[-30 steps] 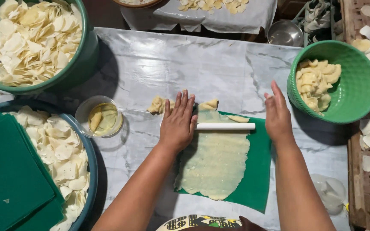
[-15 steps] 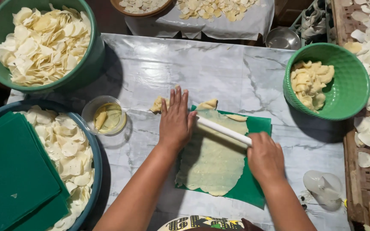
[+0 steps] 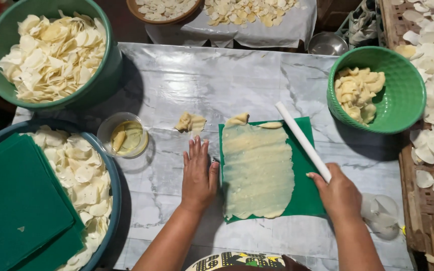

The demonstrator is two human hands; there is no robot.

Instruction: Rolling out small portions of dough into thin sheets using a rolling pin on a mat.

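Where the marbled worktop (image 3: 237,80) is bare in the middle, a green mat (image 3: 307,193) lies flat with a thin sheet of pale yellow dough (image 3: 257,170) rolled out over most of it, the surface faintly ridged crosswise and the edges ragged. The sheet's long axis runs away from the person, its far end curling into small lumps at the mat's top edge. A slim white rolling pin (image 3: 302,140) lies slantwise over the mat's right part, its far tip pointing up and left, its near end gripped in the right hand (image 3: 340,193), whose fingers are curled closed around it. The left hand (image 3: 198,175) rests flat and spread on the worktop, just beside the dough's left edge, fingers pointing away. A small scrap of dough (image 3: 190,122) sits beyond those fingers, near a little clear dish of oil (image 3: 124,139). A green bowl of dough lumps (image 3: 403,95) stands to the far right.
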